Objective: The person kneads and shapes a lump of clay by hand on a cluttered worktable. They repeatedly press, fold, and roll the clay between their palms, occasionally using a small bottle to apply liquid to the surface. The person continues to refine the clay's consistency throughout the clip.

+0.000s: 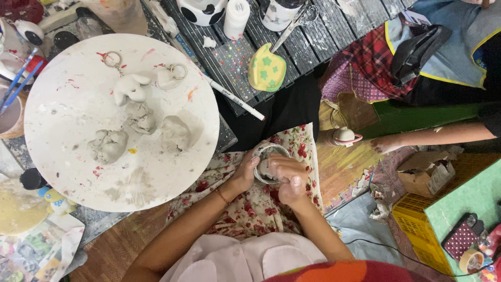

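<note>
Over my lap, on a red-flowered cloth [250, 206], both hands meet around a small clear round container [270, 156] with grey clay inside. My left hand [245, 171] cups its left side. My right hand [288, 180] holds its right side with fingers pressed over the top. To the left lies a round white board [62, 104] bearing several grey clay lumps [108, 145] and a small white clay figure [130, 87] with a key ring.
A white pen [235, 98] lies on the dark slatted table [313, 42] beside a yellow-green painted piece [267, 68], scissors [295, 23] and white jars. Another person's arm [438, 137] reaches in from the right. A yellow crate [415, 224] stands lower right.
</note>
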